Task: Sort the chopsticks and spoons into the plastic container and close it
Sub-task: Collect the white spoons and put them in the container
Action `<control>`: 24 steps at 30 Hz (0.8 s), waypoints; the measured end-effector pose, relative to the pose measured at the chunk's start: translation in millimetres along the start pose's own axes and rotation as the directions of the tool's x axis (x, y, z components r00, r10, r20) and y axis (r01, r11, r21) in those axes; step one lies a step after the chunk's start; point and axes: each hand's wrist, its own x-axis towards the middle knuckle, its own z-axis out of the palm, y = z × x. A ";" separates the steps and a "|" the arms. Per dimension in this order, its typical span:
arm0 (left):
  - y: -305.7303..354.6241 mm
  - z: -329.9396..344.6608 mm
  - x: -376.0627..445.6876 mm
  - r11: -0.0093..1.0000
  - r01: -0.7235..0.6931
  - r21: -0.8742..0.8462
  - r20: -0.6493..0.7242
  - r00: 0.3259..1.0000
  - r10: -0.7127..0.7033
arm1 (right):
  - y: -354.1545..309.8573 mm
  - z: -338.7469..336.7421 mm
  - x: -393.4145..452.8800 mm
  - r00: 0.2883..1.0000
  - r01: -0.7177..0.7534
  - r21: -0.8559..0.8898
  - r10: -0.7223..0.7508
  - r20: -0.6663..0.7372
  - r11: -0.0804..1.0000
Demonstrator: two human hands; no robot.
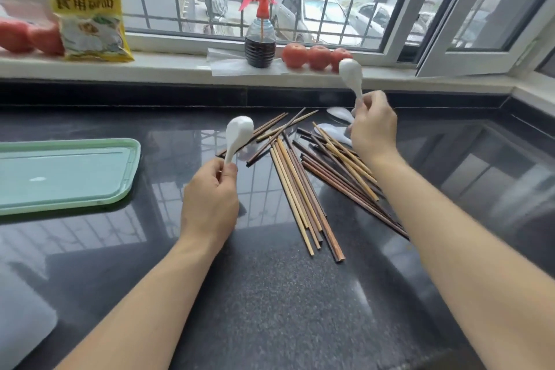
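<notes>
"Black stone counter was the biggest thing. What sat on it?"

"A green lid lay flat, off to the outer side of the left hand. I could not see the box part."

"And the chopsticks?"

"They lay in a messy pile between both hands, long ends pointing mostly away from the person."

"What did the hands hold?"

"The left hand pinched a white spoon by its handle, bowl up. The right hand pinched another spoon, bowl up too. Two more spoons lay just beside the right hand."

"Which goes first?"

"I think the left; it was nearer the lid."
</notes>
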 end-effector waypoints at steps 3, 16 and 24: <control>1.2 -1.6 -7.6 0.999 -0.028 -0.018 -0.014 1.000 0.028 | -39.1 -6.0 -91.5 0.990 -0.122 0.366 0.087 0.111 0.923; 141.1 -211.9 -64.8 0.777 -0.103 -0.621 -0.095 0.994 0.056 | -204.1 22.8 -178.3 0.917 -0.057 0.491 -0.149 0.370 0.869; 71.0 -393.7 -82.1 0.888 -0.095 -0.451 -0.504 0.848 -0.165 | -356.5 52.9 -213.7 0.558 0.029 0.447 -0.385 0.735 0.894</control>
